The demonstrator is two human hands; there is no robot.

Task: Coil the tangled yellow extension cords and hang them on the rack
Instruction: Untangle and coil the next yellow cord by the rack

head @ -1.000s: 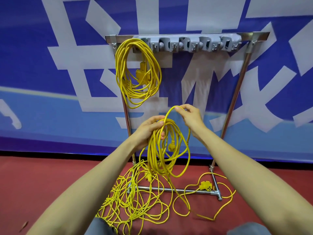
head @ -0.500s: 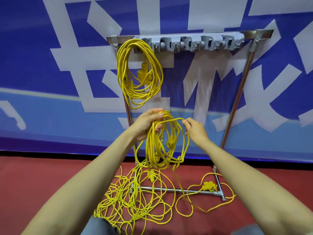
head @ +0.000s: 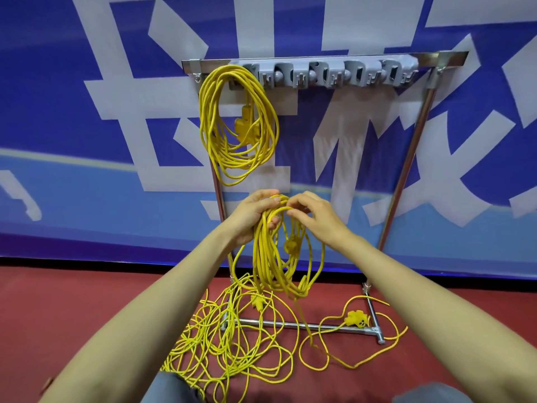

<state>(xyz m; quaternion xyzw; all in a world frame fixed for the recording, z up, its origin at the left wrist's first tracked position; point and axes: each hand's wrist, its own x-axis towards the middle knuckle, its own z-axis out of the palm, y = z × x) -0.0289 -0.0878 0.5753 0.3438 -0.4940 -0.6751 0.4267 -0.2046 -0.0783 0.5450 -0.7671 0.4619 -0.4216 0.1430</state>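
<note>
Head view. The rack point(head: 441, 57) stands against a blue banner, its foot on the red floor point(head: 87, 315).

- One finished coil point(head: 207, 123) hangs at the left end of the top bar. The grey hooks point(head: 328, 74) to its right are free.
- A loose tangle point(head: 220, 344) of yellow cord lies on the floor below both forearms, draped over the rack's bottom rail. One strand runs right to a socket end point(head: 356, 318) just beside the rail's foot.
- The half-made coil point(head: 267, 257) hangs in front of the rack's left upright, between the hands, with its lower loops near the floor tangle.
- A plug point(head: 291, 245) dangles among its loops.

Hands:
- The left hand point(head: 252, 210) is clenched around the top of the bundle and takes its weight.
- The right hand point(head: 316, 219) pinches a loop at the same top point, touching the left fingertips.

Handling, judged:
- The cord looks thin, limp and light. Loops will sag and slide apart unless clamped at the top.
- The best hold is the gathered crown, where the left hand has it.
- Slack from the floor is likely to snag on the rail or on other strands, so it should be fed in gently.
- The plug adds a small swinging weight.
</note>
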